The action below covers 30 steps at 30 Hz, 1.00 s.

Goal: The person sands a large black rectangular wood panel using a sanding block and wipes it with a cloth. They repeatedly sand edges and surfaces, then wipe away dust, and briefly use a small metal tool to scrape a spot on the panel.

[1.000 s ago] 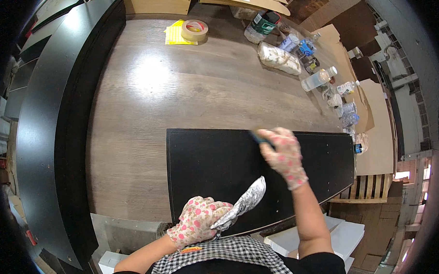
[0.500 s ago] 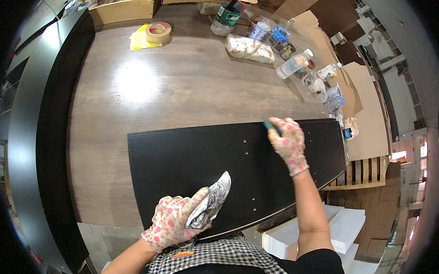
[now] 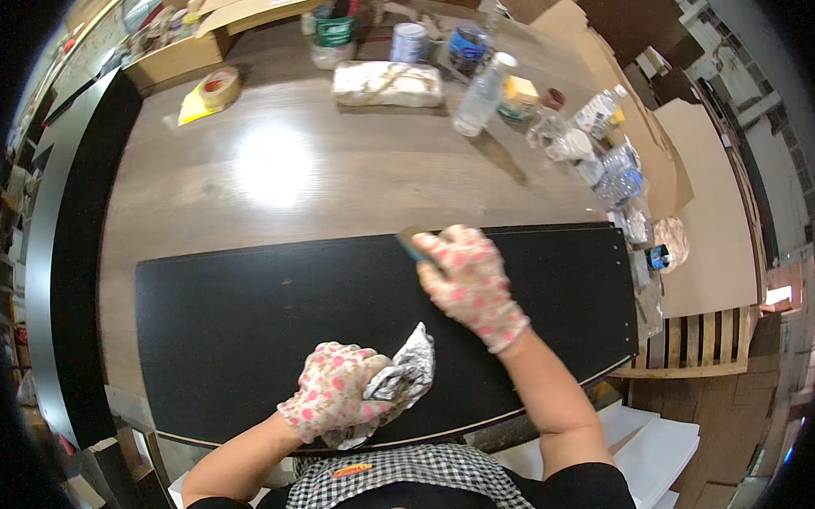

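Observation:
A long black board (image 3: pixel 249 341) lies in front of me across the near side of the table. My left hand (image 3: pixel 337 392), in a white glove with pink dots, is closed around a crumpled grey-and-white rag (image 3: pixel 410 367) above the board's near part. My right hand (image 3: pixel 471 284), gloved the same way, is at the board's far edge. Its fingers pinch a small flat teal-and-tan piece (image 3: pixel 412 242), slightly blurred, that touches or hovers just over that edge; its exact kind is unclear.
Behind the board, the brown table (image 3: pixel 190 190) carries a tape roll (image 3: pixel 219 86), a white wrapped bundle (image 3: pixel 387 84), a clear bottle (image 3: pixel 484 95) and several other bottles and jars. A tall black panel (image 3: pixel 83 230) runs along the left. A slatted wooden pallet (image 3: pixel 698 343) stands at right.
My right hand has moved left along the board's far edge with the small flat piece. The view has turned, showing the bottles further left. The left hand still grips the rag.

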Available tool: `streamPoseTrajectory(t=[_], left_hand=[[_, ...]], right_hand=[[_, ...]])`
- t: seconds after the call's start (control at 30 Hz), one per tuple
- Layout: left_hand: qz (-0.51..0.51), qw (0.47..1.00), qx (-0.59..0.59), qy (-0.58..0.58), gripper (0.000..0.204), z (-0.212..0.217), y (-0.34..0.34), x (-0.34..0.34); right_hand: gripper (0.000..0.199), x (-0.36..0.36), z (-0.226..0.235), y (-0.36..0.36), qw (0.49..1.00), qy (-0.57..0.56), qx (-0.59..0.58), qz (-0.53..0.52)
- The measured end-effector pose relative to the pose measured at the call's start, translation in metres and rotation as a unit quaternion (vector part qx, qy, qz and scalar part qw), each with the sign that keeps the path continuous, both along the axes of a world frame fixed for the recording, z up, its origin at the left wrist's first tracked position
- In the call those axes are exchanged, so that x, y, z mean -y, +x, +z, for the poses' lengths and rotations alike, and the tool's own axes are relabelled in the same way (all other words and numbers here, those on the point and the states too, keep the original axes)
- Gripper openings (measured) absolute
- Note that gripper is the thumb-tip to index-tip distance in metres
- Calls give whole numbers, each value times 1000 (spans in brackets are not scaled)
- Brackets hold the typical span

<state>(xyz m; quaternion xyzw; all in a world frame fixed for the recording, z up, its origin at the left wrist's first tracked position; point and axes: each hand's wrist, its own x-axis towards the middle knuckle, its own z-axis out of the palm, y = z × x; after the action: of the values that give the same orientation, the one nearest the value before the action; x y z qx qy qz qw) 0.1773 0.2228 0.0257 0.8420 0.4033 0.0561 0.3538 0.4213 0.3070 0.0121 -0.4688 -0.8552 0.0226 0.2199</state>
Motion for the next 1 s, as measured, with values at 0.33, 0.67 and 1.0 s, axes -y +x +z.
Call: streamPoseTrajectory(t=[0.33,0.67,1.0], left_hand=[[1,998,42,42,40,-7,116,-22],[37,993,99,60,42,-19,122,-24],[11,996,79,30,46,-17,119,-28]], right_hand=[[27,-7,24,192,957,223,93,-159],[24,-2,-4,339,936,178,190,-239],[31,1,12,271,930,-29,59,-363]])
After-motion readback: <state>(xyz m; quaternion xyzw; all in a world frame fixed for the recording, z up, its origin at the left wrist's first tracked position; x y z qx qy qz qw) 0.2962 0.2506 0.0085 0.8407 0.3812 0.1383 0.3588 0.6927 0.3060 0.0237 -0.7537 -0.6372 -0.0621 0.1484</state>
